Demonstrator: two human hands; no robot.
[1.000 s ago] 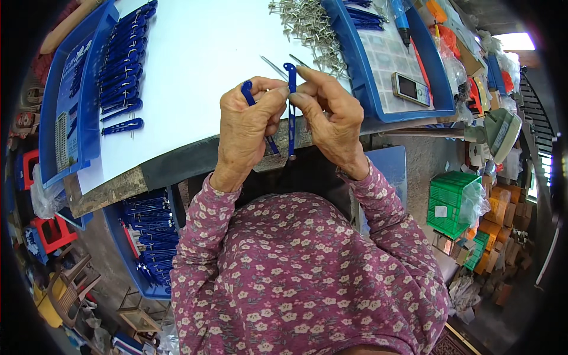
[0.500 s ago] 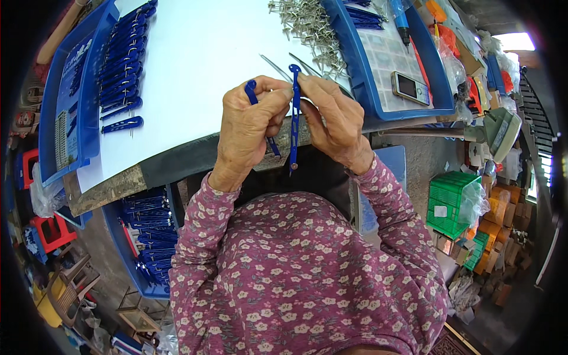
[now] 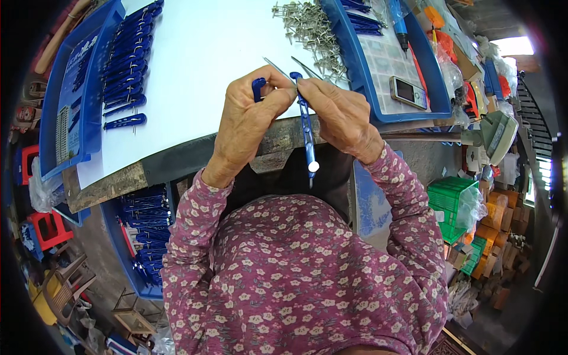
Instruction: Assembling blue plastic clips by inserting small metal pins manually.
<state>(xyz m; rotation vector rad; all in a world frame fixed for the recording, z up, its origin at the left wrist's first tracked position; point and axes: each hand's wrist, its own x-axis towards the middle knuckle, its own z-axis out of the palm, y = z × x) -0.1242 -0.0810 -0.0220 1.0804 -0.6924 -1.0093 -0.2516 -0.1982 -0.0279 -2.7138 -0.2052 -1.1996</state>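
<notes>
My right hand is closed, pinching the top of a slim blue slotted strip between thumb and fingers. The strip hangs tilted over the table's front edge, with a bright round spot near its lower end. My left hand is curled shut around a second blue strip, whose rounded end sticks out above the fingers. Its thumb and fingertip meet beside the top of the right hand's strip; I cannot tell whether they grip it. Just beyond the hands, thin pointed metal rods lie on the white tabletop.
Small silvery metal pieces are heaped at the back right. A blue tray there holds a mobile phone. Blue strips line the left beside another blue tray. Below, a blue bin holds more strips.
The right hand's strip has tilted, its lower end swinging right and toward me. My right hand has shifted slightly right and turned; the lower part of the left hand's strip no longer shows.
</notes>
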